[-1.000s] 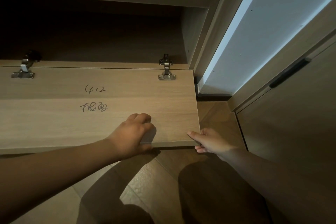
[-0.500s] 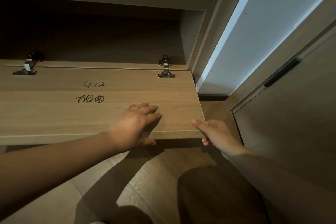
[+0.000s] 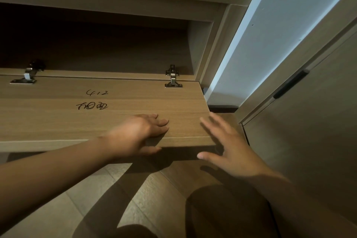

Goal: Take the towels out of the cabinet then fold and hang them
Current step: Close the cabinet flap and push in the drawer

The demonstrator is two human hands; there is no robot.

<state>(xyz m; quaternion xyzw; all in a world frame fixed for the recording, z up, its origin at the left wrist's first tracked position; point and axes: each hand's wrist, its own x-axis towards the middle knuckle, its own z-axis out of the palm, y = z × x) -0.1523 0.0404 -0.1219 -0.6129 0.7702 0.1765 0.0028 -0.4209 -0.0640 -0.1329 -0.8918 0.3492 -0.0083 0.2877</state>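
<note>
The wooden cabinet door is folded down flat on two metal hinges, with handwriting on its inner face. Behind it the cabinet's inside is dark, and no towel shows in it. My left hand lies on the door near its front edge, fingers flat on top and thumb under the edge. My right hand hovers just off the door's right front corner with spread fingers and nothing in it; it is blurred.
A pale wall strip runs up to the right of the cabinet. Farther right stands a wooden door with a dark bar handle. Tiled floor and my knee lie below.
The door has come down slightly further. My left hand flattened from a curled grip on the edge. My right hand let go of the door's corner and spread open beside it.
</note>
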